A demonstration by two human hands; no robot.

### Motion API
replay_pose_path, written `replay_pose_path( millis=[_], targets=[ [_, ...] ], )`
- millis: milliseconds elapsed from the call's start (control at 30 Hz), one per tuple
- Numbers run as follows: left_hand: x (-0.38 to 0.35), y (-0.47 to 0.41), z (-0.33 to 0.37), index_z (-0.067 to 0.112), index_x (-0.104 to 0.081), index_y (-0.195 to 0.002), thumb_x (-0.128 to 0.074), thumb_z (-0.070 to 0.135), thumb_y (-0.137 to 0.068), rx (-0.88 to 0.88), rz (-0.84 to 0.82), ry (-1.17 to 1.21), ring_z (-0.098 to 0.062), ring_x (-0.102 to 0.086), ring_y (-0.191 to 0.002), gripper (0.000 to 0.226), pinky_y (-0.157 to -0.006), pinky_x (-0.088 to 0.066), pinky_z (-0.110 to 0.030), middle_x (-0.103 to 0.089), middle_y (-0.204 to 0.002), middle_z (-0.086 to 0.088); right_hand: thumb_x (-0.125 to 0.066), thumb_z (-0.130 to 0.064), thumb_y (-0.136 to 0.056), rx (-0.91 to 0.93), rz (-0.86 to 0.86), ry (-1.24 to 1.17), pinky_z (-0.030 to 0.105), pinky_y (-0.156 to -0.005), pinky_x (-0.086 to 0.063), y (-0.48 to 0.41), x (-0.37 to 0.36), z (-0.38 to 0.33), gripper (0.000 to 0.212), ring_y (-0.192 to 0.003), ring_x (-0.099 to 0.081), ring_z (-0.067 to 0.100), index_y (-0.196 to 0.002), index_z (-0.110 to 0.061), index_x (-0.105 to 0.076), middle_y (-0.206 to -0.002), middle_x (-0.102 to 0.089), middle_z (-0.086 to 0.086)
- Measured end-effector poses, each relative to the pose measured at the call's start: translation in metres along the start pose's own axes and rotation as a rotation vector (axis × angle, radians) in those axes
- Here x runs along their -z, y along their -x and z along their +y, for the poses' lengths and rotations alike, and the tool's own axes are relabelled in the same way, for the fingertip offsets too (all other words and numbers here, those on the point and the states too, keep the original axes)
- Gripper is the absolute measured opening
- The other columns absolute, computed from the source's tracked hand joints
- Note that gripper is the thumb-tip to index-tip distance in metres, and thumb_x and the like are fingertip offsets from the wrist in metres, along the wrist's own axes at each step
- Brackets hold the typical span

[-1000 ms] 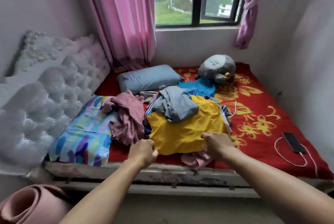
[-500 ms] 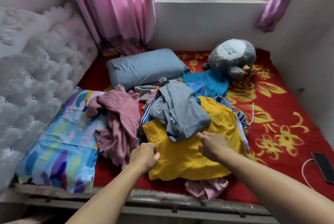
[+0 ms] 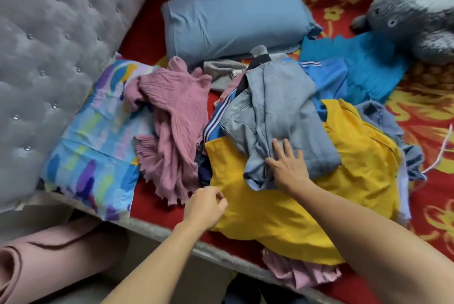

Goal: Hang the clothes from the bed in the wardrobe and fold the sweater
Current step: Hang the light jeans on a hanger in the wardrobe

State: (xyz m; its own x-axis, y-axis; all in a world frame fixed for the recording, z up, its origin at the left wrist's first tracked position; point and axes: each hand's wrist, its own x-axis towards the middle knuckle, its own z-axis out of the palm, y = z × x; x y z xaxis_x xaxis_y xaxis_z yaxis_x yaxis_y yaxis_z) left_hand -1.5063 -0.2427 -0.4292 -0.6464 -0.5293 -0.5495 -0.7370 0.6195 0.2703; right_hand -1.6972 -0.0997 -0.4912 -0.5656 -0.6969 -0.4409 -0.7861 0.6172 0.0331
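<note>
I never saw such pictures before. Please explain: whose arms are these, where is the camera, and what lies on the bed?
There is no machine here. A person wears one wide-angle camera on the head, so every picture looks forward and down at their own bare arms. The bed has a red flowered sheet. On it lies a pile of clothes: a yellow shirt, a grey denim garment on top of it, and a pink sweater to the left. A blue pillow and a plush toy lie farther back. The right hand rests flat, fingers spread, on the denim garment. The left hand, fingers curled, is at the yellow shirt's edge; whether it holds the cloth I cannot tell.
</note>
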Motion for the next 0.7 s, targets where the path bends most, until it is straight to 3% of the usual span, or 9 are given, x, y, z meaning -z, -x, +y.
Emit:
replay_pose_path(
  millis=[67, 133, 200, 300, 400, 500, 567, 633, 700],
  targets=[
    [-0.009, -0.013, 0.005, 0.027, -0.068, -0.092, -0.056, 0.038, -0.086, 0.025, -0.039, -0.011, -0.019, -0.064, -0.091, 0.017, -0.075, -0.053, -0.033, -0.069, -0.096, 0.006, -0.049, -0.033, -0.092, -0.047, 0.100, -0.117, 0.043, -0.101, -0.029, -0.007, -0.006, 0.021, 0.032, -0.144, -0.023, 0.027, -0.121, -0.024, -0.056, -0.156, -0.029, 0.005],
    [-0.014, -0.028, 0.014, 0.026, -0.068, -0.091, -0.055, 0.038, -0.086, 0.025, -0.074, -0.009, -0.019, -0.064, -0.090, 0.018, -0.074, -0.053, -0.033, -0.069, -0.095, 0.005, -0.052, -0.035, -0.088, -0.189, 0.230, -0.354, 0.037, -0.080, -0.034, -0.006, 0.002, 0.047, 0.023, -0.114, -0.055, 0.030, -0.094, -0.015, -0.062, -0.119, -0.062, 0.009],
    [-0.016, -0.047, 0.027, 0.026, -0.067, -0.092, -0.056, 0.038, -0.085, 0.045, -0.075, 0.044, -0.020, -0.064, -0.089, 0.017, -0.075, -0.054, -0.035, -0.069, -0.096, 0.003, -0.047, -0.045, -0.086, -0.375, 0.313, -0.566, 0.035, -0.063, -0.030, 0.002, 0.015, 0.082, 0.035, -0.084, -0.060, 0.038, -0.071, -0.014, -0.052, -0.088, -0.067, 0.017],
    [-0.010, -0.085, 0.053, 0.023, -0.060, -0.118, -0.060, 0.042, -0.087, 0.146, -0.009, 0.356, -0.023, -0.059, -0.104, 0.037, -0.082, -0.048, -0.032, -0.062, -0.118, -0.001, -0.035, -0.056, -0.074, -0.611, 0.463, -0.734, 0.035, -0.057, -0.030, 0.030, 0.026, 0.142, 0.045, -0.069, -0.058, 0.038, -0.056, -0.016, -0.047, -0.070, -0.064, 0.021],
    [-0.002, -0.128, 0.084, 0.019, -0.041, -0.139, -0.062, 0.040, -0.088, 0.364, 0.033, 0.811, -0.032, -0.058, -0.111, 0.059, -0.092, -0.051, -0.042, -0.055, -0.131, -0.010, -0.030, -0.060, -0.066, -0.822, 0.445, -0.740, 0.035, -0.060, -0.032, 0.067, 0.010, 0.188, 0.057, -0.073, -0.060, 0.040, -0.056, -0.008, -0.051, -0.072, -0.063, 0.027],
    [-0.010, -0.147, 0.117, 0.021, -0.037, -0.140, -0.057, 0.042, -0.092, 0.485, -0.084, 1.159, -0.031, -0.064, -0.090, 0.056, -0.075, -0.058, -0.045, -0.057, -0.120, -0.013, -0.027, -0.062, -0.067, -0.950, 0.246, -0.684, 0.038, -0.064, -0.038, 0.104, -0.030, 0.204, 0.062, -0.082, -0.062, 0.042, -0.062, -0.006, -0.056, -0.082, -0.066, 0.029],
    [-0.017, -0.150, 0.139, 0.020, -0.049, -0.133, -0.056, 0.055, -0.089, 0.469, -0.207, 1.419, -0.028, -0.067, -0.076, 0.057, -0.068, -0.057, -0.043, -0.066, -0.107, -0.011, -0.033, -0.058, -0.076, -0.980, 0.082, -0.680, 0.039, -0.066, -0.043, 0.120, -0.053, 0.197, 0.052, -0.085, -0.063, 0.040, -0.066, -0.012, -0.055, -0.090, -0.067, 0.026],
    [-0.021, -0.152, 0.153, 0.021, -0.064, -0.118, -0.062, 0.059, -0.082, 0.440, -0.274, 1.531, -0.027, -0.070, -0.084, 0.052, -0.075, -0.058, -0.042, -0.073, -0.104, -0.007, -0.045, -0.045, -0.086, -0.960, -0.037, -0.715, 0.041, -0.071, -0.046, 0.124, -0.063, 0.182, 0.034, -0.090, -0.061, 0.039, -0.072, -0.016, -0.054, -0.098, -0.067, 0.023],
    [-0.020, -0.152, 0.157, 0.016, -0.067, -0.106, -0.068, 0.034, -0.085, 0.381, -0.254, 1.436, -0.027, -0.069, -0.087, 0.027, -0.074, -0.058, -0.036, -0.072, -0.106, -0.009, -0.054, -0.030, -0.086, -0.916, -0.072, -0.688, 0.041, -0.075, -0.044, 0.119, -0.056, 0.168, 0.014, -0.101, -0.059, 0.038, -0.093, -0.019, -0.058, -0.111, -0.064, 0.018]
  ],
)
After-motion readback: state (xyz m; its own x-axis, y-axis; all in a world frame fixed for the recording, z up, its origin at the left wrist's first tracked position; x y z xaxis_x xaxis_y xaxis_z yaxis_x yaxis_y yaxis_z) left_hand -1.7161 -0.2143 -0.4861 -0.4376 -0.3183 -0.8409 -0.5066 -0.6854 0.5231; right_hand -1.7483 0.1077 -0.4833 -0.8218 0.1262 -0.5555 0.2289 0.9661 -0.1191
